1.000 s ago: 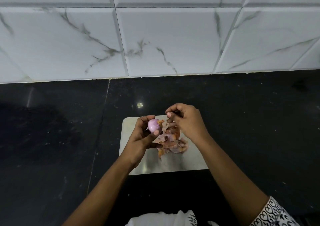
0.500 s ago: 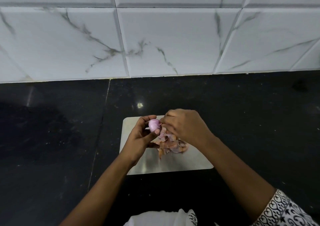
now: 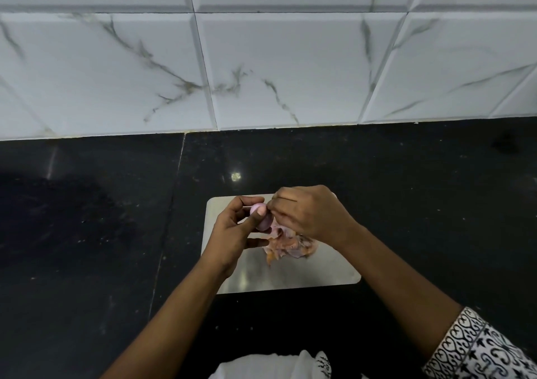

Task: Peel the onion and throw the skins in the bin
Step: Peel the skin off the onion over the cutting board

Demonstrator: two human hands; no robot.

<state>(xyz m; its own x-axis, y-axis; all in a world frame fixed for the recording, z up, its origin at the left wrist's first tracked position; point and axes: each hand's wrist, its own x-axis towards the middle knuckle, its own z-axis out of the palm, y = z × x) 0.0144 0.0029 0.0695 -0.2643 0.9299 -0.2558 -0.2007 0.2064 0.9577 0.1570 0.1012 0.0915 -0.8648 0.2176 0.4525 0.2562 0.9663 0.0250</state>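
Observation:
A small pink onion [image 3: 263, 221] is gripped by my left hand [image 3: 238, 230], thumb across its front, above a steel board [image 3: 290, 274]. My right hand [image 3: 311, 214] is curled against the onion's right side, fingertips pinching at its surface; whatever they hold is hidden. A heap of orange-pink onion skins [image 3: 290, 246] lies on the board just under my right hand. No bin is in view.
The board sits on a black stone counter [image 3: 101, 233] that runs to a white marble-tiled wall [image 3: 261, 59]. A white cloth [image 3: 270, 365] shows at the bottom edge, close to my body.
My right hand has moved left from above the skins until it touches the onion. My left thumb has slid across the onion's front.

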